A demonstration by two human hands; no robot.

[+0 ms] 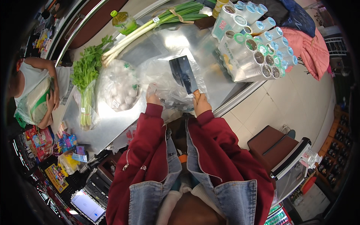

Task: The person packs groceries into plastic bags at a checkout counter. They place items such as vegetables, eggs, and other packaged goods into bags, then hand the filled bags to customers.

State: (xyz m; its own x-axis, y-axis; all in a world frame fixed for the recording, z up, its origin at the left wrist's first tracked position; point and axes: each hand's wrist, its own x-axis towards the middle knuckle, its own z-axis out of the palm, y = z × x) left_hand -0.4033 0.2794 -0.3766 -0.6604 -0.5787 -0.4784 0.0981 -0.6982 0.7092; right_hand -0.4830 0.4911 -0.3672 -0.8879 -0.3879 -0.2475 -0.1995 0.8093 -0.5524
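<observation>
My right hand (202, 104) grips the wooden handle of a cleaver (184, 74), whose broad dark blade points away from me over the counter. A thin clear plastic bag (157, 71) spreads out to the left of the blade and partly beneath it. My left hand (153, 95) holds the near edge of this bag, its fingertips partly hidden by the film. Left of that hand sits a full clear bag of garlic bulbs (118, 84). Farther left lies a bunch of celery (87, 81), its stalks in a clear sleeve.
Long green onions (152, 24) and a green-capped bottle (123, 22) lie along the far side of the metal counter (107, 135). Packs of clear plastic cups (250, 53) stand at right, near a pink jacket (305, 50). At left, a person (39, 73) holds a large bag.
</observation>
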